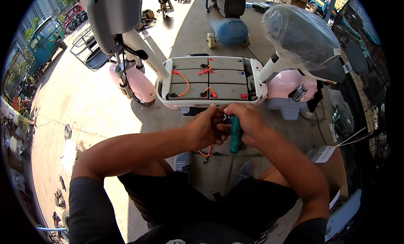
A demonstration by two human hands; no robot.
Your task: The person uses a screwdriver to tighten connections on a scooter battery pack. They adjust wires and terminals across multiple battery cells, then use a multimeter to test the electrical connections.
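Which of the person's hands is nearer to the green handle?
Right. The right hand grips the green handle around its upper part; the left hand is just left of it, though whether its fingers touch it is unclear.

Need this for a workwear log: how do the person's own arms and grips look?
The left sleeve and right sleeve are black and short, leaving the left forearm and right forearm bare. The left grip and right grip are ungloved hands; no watch or bracelet shows.
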